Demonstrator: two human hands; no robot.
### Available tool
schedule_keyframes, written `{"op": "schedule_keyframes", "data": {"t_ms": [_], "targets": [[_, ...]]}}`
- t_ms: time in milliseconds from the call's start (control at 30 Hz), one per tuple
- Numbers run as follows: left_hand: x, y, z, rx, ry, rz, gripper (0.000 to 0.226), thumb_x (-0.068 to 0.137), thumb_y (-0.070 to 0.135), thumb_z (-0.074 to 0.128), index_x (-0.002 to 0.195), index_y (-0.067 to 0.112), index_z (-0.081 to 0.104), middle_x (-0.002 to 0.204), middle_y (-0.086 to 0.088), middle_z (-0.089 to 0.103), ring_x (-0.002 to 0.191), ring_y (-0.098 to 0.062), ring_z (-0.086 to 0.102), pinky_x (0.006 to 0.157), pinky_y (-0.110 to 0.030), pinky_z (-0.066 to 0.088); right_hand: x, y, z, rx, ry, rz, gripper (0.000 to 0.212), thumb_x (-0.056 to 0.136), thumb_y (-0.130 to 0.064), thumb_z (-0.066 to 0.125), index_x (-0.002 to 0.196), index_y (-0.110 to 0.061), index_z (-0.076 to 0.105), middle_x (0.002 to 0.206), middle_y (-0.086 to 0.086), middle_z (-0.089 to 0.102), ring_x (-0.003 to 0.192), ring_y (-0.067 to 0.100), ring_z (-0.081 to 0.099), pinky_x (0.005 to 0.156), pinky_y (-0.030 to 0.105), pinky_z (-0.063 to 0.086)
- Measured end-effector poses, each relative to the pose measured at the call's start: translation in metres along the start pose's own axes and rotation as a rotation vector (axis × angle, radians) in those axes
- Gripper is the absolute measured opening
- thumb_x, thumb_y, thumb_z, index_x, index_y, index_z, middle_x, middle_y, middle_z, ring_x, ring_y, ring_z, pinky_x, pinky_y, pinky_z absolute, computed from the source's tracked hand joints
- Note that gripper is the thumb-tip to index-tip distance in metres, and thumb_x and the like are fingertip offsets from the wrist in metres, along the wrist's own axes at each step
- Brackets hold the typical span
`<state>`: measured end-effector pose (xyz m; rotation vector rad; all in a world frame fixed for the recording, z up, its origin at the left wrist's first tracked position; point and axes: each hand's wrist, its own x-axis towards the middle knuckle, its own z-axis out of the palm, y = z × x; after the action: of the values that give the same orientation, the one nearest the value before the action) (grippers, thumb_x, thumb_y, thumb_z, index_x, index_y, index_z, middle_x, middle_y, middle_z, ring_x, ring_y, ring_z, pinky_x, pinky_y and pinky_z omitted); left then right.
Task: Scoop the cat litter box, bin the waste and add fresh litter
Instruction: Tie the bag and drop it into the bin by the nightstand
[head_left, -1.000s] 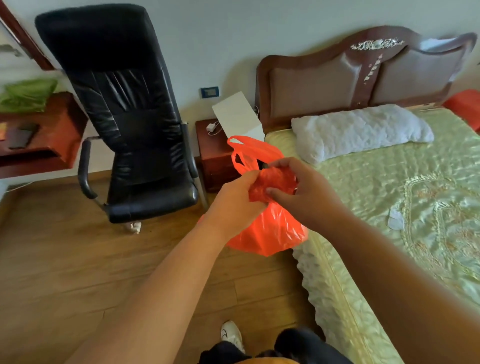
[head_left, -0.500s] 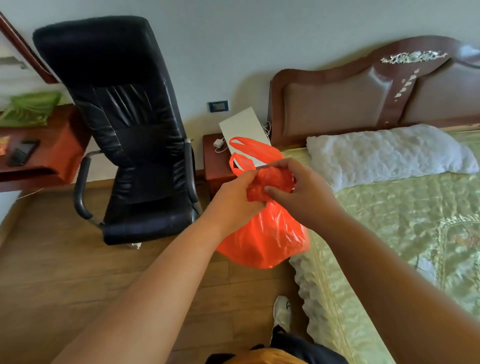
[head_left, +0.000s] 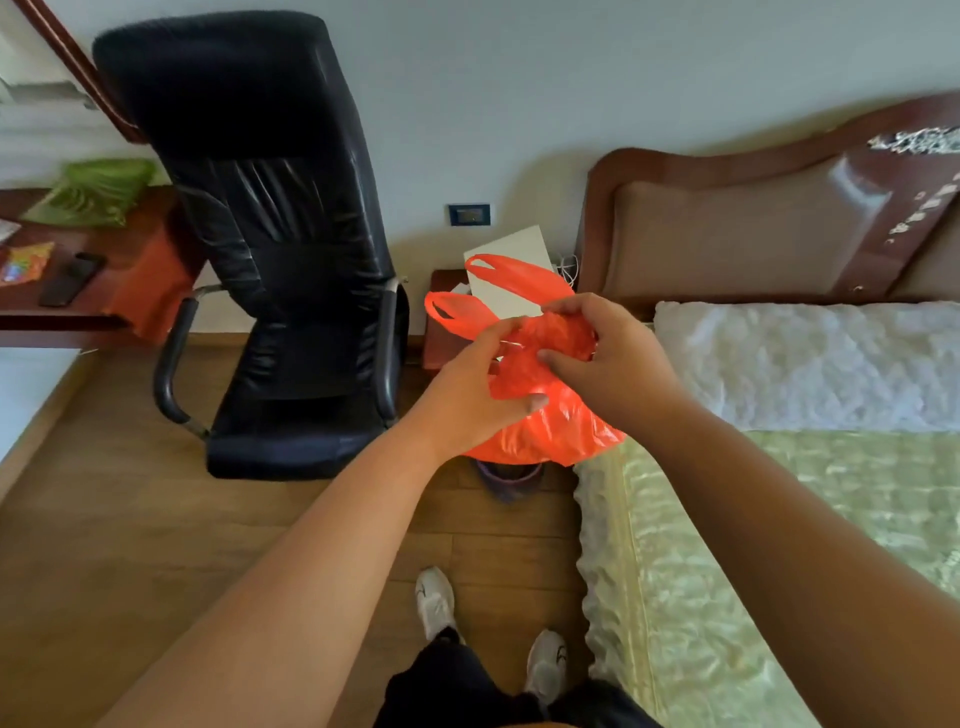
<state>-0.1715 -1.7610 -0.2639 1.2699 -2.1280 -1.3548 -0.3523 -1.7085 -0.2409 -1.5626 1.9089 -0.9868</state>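
An orange plastic bag (head_left: 550, 431) hangs in the air in front of me, bulging at the bottom, its two handle loops sticking up to the left. My left hand (head_left: 467, 395) grips the bunched neck of the bag from the left. My right hand (head_left: 608, 358) pinches the same gathered neck from the right. Just under the bag a small purple bin (head_left: 509, 475) stands on the floor, mostly hidden by the bag. No litter box is in view.
A black office chair (head_left: 291, 270) stands to the left on the wooden floor (head_left: 130, 519). A bed (head_left: 779, 545) with a white pillow (head_left: 810, 364) fills the right. A red nightstand (head_left: 441, 332) with a white box sits by the wall. A desk (head_left: 67, 291) holds a phone.
The view has tilted down and turned left, showing my shoes and a purple bin under the bag. Both hands keep working the bag's neck, and my left thumb has shifted lower.
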Motion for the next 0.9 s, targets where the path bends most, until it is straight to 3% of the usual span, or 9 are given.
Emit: {"op": "schedule_keyframes", "data": {"t_ms": [200,300,367,500,600,900], "targets": [[0.059,-0.019,-0.006,0.150,-0.081,-0.070,0.097,0.078,0.063,0.078,0.153,0.055,0.017,0.140,0.011,0.055,0.123,-0.009,0.057,0.096,-0.030,0.048,0.047,0.026,0.004,0.031,0.013,0.055,0.045,0.083,-0.023,0.081,0.123,-0.035,0.063,0.117,-0.009,0.065,0.099,0.009,0.061,0.086,0.024,0.050],[0.093,-0.030,-0.013,0.203,-0.139,-0.144,0.094,0.082,0.065,0.072,0.155,0.053,0.014,0.144,0.003,0.053,0.131,-0.017,0.055,0.093,-0.029,0.043,0.070,0.036,0.012,0.027,0.011,0.072,0.046,0.082,-0.022,0.081,0.123,-0.034,0.064,0.116,-0.009,0.066,0.098,0.008,0.062,0.083,0.019,0.049],[0.112,-0.039,-0.013,0.204,-0.160,-0.171,0.086,0.087,0.058,0.071,0.156,0.045,0.021,0.145,0.001,0.053,0.134,-0.018,0.052,0.093,-0.028,0.041,0.081,0.042,0.021,0.043,0.004,0.094,0.046,0.082,-0.020,0.082,0.124,-0.032,0.064,0.115,-0.010,0.065,0.096,0.006,0.060,0.078,0.013,0.045],[0.142,-0.068,-0.009,0.123,-0.195,-0.211,0.062,0.089,0.050,0.069,0.145,0.035,0.047,0.137,0.009,0.061,0.126,-0.015,0.057,0.104,-0.039,0.047,0.102,0.055,0.046,0.076,-0.012,0.153,0.047,0.083,-0.017,0.080,0.124,-0.032,0.064,0.113,-0.012,0.064,0.095,0.006,0.061,0.079,0.015,0.046],[0.161,-0.087,-0.008,0.073,-0.172,-0.209,0.044,0.093,0.039,0.066,0.135,0.029,0.058,0.127,0.007,0.065,0.120,-0.016,0.058,0.102,-0.040,0.047,0.120,0.064,0.065,0.082,-0.034,0.181,0.047,0.084,-0.015,0.079,0.125,-0.032,0.064,0.112,-0.013,0.064,0.088,-0.005,0.058,0.071,0.007,0.041],[0.214,-0.158,-0.003,0.050,-0.153,-0.229,0.025,0.095,0.035,0.064,0.119,0.027,0.066,0.109,0.008,0.069,0.104,-0.013,0.062,0.094,-0.039,0.051,0.161,0.114,0.130,0.144,-0.004,0.282,0.047,0.083,-0.011,0.078,0.123,-0.031,0.065,0.111,-0.017,0.063,0.100,0.005,0.061,0.083,0.018,0.048]]}}
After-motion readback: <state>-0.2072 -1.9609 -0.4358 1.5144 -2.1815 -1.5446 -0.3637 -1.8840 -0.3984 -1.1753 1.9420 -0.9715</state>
